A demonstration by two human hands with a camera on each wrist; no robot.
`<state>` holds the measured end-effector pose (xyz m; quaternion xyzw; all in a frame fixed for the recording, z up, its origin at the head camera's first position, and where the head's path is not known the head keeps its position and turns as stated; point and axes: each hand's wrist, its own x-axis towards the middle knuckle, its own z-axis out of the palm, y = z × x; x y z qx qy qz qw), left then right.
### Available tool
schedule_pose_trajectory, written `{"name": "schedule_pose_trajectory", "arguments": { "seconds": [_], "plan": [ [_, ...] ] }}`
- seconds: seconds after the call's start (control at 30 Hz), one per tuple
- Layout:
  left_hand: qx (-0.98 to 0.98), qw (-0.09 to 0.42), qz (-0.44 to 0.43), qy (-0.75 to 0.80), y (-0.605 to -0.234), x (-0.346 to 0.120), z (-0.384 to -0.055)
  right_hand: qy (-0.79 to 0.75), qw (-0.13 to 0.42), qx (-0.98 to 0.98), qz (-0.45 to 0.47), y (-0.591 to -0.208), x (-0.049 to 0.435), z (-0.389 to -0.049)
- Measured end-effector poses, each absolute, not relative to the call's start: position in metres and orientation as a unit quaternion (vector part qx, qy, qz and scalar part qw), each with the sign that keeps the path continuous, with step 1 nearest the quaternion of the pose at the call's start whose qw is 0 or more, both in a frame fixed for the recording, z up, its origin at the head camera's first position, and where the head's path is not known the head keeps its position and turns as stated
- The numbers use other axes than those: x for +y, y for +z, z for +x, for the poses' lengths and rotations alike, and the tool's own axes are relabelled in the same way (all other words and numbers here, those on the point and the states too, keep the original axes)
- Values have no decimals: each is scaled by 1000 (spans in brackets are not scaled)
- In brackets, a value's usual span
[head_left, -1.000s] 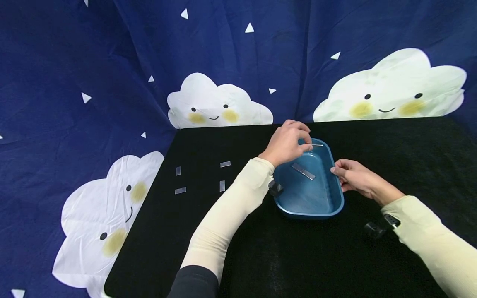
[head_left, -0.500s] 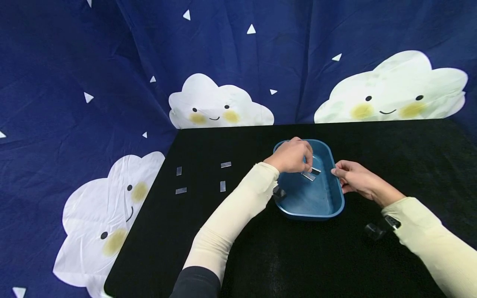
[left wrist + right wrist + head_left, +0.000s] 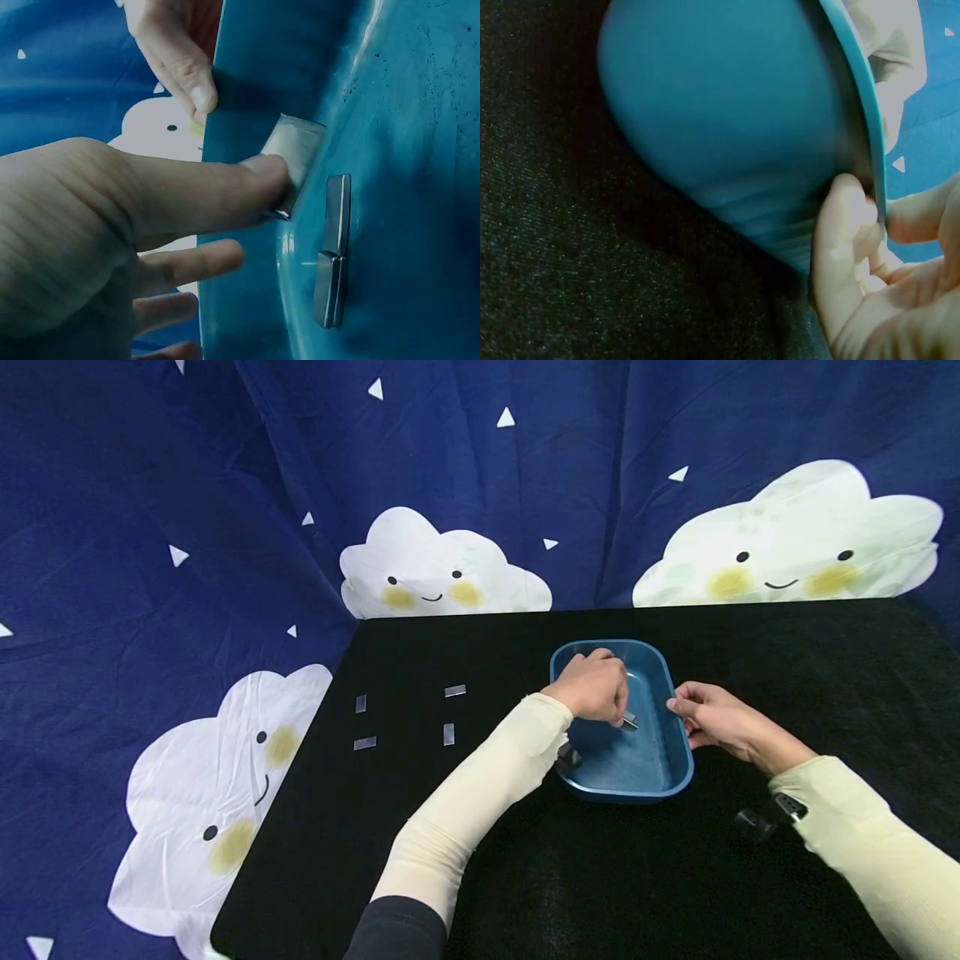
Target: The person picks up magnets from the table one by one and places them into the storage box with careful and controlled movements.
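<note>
My left hand (image 3: pixel 596 687) reaches into a blue plastic tub (image 3: pixel 626 795). Its thumb and a finger hidden behind pinch a small shiny silver rectangular piece (image 3: pixel 298 146), while the other fingers are spread apart. On the tub's floor, close to the held piece, lie silver bars (image 3: pixel 337 214), end to end; one end looks doubled. The head view shows only a bit of silver metal (image 3: pixel 630 722) beside the left fingertips. My right hand (image 3: pixel 716 720) grips the tub's right rim, its thumb on one side and fingers on the other.
Several small clear or silvery rectangles lie apart on the black table at the left, among them an upper one (image 3: pixel 455 691) and a lower one (image 3: pixel 364 743). A blue curtain (image 3: pixel 465 460) with white clouds hangs behind the table. Small black devices sit at both wrists.
My left hand has come down from the tub's far rim to its floor, carrying the silver piece towards the bars. My right hand keeps its grip on the rim.
</note>
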<state>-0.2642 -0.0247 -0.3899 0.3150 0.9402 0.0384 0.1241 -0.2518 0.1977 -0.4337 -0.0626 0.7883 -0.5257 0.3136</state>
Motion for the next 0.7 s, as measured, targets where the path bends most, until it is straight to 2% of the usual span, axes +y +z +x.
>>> {"name": "schedule_pose_trajectory", "arguments": {
  "seconds": [0.2,0.5,0.7],
  "plan": [
    [941,127,311,25,-394,-23,-263,-530,316,784,-64,-435,200,-252],
    [937,162,308,24,-397,-21,-265,-527,314,788,-62,-435,198,-252],
    [938,160,308,15,-398,-19,-264,-529,312,787,-64,-434,198,-252]
  ]
}}
